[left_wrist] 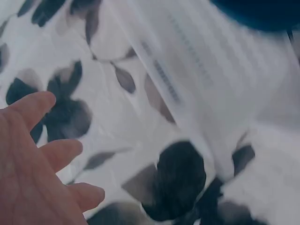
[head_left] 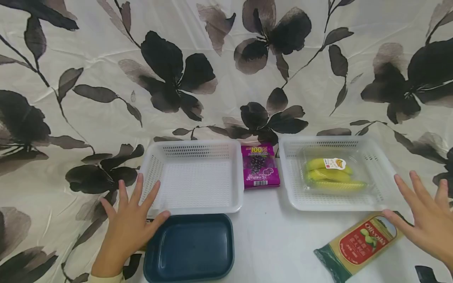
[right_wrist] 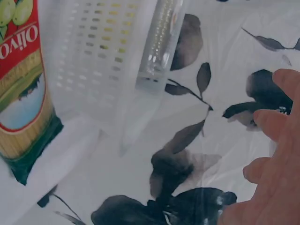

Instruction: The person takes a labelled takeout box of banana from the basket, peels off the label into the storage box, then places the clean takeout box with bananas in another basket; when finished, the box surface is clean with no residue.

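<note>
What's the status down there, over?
Left hand, right hand spread, holding nothing. Boxed bananas inside right white basket. Olivoila packet before that basket, close to right hand.

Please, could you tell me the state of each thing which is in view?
Left hand: open, fingers spread
Right hand: open, fingers spread
Left white basket: upright, open-topped
Right white basket: upright, loaded
Clear fruit box: appears closed
Purple packet: appears sealed
Red-labelled packet: lying, appears sealed
Blue tray: upright, open-topped

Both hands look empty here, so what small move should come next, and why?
Perhaps lower the right hand onto the pasta packet: that hand is spread open, holding nothing, and its thumb appears close to the packet's upper end.
</note>
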`<state>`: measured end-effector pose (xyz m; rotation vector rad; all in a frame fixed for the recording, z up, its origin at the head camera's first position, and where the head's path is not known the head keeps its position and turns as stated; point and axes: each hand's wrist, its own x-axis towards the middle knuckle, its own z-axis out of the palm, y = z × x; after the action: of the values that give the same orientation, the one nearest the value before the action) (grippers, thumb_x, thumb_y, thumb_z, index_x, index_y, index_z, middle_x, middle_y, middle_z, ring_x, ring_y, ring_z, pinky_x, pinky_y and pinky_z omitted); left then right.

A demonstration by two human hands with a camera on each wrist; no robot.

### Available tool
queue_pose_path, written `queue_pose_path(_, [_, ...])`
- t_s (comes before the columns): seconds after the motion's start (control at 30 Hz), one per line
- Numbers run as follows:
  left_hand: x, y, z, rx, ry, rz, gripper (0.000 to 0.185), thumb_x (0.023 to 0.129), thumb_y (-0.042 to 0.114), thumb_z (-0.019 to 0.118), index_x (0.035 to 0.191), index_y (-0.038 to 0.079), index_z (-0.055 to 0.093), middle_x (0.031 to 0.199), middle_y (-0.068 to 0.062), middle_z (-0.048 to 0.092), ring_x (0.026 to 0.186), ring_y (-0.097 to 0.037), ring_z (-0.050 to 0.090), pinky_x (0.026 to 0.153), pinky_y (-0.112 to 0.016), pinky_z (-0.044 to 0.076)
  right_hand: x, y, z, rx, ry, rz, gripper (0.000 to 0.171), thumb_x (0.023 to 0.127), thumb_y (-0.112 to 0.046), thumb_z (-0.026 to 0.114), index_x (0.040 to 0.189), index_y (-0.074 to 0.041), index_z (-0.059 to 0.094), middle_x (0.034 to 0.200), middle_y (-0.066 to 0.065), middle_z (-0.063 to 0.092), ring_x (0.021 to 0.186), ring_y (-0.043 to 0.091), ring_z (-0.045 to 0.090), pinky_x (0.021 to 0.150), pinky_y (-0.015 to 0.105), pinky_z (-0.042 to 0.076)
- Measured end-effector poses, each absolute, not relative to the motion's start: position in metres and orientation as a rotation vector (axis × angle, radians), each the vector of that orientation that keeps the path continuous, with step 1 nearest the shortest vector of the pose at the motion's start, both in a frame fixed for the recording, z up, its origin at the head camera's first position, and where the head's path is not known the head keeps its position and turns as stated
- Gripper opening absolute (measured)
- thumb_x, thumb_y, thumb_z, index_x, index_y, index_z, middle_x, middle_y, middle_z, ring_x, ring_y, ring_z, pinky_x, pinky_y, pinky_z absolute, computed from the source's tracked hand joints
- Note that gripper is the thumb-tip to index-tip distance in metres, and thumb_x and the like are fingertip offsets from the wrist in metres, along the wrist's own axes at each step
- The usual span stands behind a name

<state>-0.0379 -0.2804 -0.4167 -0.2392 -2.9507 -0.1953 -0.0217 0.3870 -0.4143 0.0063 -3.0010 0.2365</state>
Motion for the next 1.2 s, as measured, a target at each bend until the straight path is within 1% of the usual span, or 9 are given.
queue_pose_path(0.1, [-0.034,-0.266,-0.422,-0.268,-2.921,-0.306,0.084,0.091,0.065,0.062,0.162,0.032,0.029,0.171,-0.019,0.013,0.152,-0.058,-0.007,0.099,-0.093,-0.009,-0.026,0.386,-0.418,0.039,-3.018,0.29,0.104,0.093,-0.069,0.056,0.165,-0.02,0.0,0.166,0.029,-0.008,0.142,0.063,-0.026,0.101,0.087,-0.016])
queue_pose_path(0.23, [-0.035,-0.244,-0.424,-0.253,-2.835,-0.545,0.072,0.097,0.048,0.063,0.16,0.027,0.035,0.169,-0.02,0.021,0.153,-0.058,0.004,0.102,-0.092,-0.005,-0.036,0.384,-0.424,0.072,-3.026,0.407,0.1,0.095,-0.055,0.064,0.165,-0.014,0.004,0.167,0.029,-0.007,0.142,0.066,-0.021,0.1,0.088,-0.008])
queue_pose_path(0.33, [-0.039,-0.222,-0.423,-0.224,-2.772,-0.705,0.063,0.101,0.037,0.061,0.158,0.021,0.04,0.167,-0.019,0.028,0.153,-0.055,0.015,0.107,-0.089,0.004,-0.046,0.382,-0.428,0.089,-3.02,0.533,0.095,0.097,-0.045,0.064,0.165,-0.011,0.006,0.167,0.03,-0.005,0.145,0.065,-0.012,0.104,0.087,-0.002])
queue_pose_path(0.47, [-0.044,-0.184,-0.424,-0.24,-2.735,-0.872,0.056,0.105,0.034,0.056,0.156,0.017,0.044,0.166,-0.014,0.034,0.155,-0.045,0.023,0.113,-0.083,0.015,-0.056,0.381,-0.432,0.099,-3.003,0.691,0.088,0.1,-0.036,0.061,0.165,-0.011,0.007,0.168,0.03,0.001,0.148,0.064,0.0,0.107,0.086,0.004])
queue_pose_path(0.6, [-0.047,-0.145,-0.428,-0.314,-2.681,-1.054,0.053,0.105,0.034,0.056,0.154,0.015,0.047,0.164,-0.01,0.038,0.154,-0.037,0.03,0.119,-0.07,0.026,-0.066,0.38,-0.436,0.071,-3.017,0.768,0.084,0.103,-0.037,0.055,0.165,-0.011,0.004,0.167,0.031,0.004,0.147,0.063,0.01,0.107,0.086,0.012])
queue_pose_path(0.7, [-0.051,-0.12,-0.43,-0.361,-2.628,-1.2,0.052,0.105,0.035,0.056,0.152,0.013,0.049,0.162,-0.008,0.042,0.15,-0.032,0.039,0.118,-0.059,0.035,-0.074,0.379,-0.439,0.041,-3.028,0.812,0.081,0.104,-0.038,0.052,0.165,-0.009,0.005,0.165,0.034,0.01,0.141,0.068,0.021,0.103,0.086,0.022])
queue_pose_path(0.83, [-0.054,-0.089,-0.429,-0.405,-2.586,-1.349,0.051,0.106,0.035,0.054,0.151,0.01,0.051,0.158,-0.008,0.047,0.147,-0.027,0.045,0.116,-0.051,0.041,-0.083,0.376,-0.443,-0.003,-3.021,0.836,0.079,0.105,-0.04,0.05,0.164,-0.006,0.009,0.161,0.039,0.018,0.132,0.07,0.031,0.096,0.085,0.029])
queue_pose_path(1.07, [-0.057,-0.044,-0.43,-0.461,-2.591,-1.619,0.05,0.108,0.036,0.051,0.151,0.011,0.05,0.156,-0.009,0.048,0.145,-0.023,0.046,0.108,-0.043,0.051,-0.095,0.37,-0.451,-0.17,-3.016,0.765,0.082,0.106,-0.048,0.047,0.162,0.001,0.013,0.154,0.044,0.026,0.128,0.069,0.036,0.096,0.083,0.033])
queue_pose_path(1.2, [-0.063,-0.024,-0.431,-0.427,-2.586,-1.779,0.048,0.107,0.033,0.053,0.15,0.01,0.051,0.152,-0.013,0.051,0.139,-0.026,0.053,0.099,-0.038,0.057,-0.102,0.37,-0.455,-0.233,-3.002,0.741,0.082,0.106,-0.051,0.043,0.16,0.003,0.015,0.155,0.043,0.026,0.136,0.067,0.03,0.103,0.081,0.029])
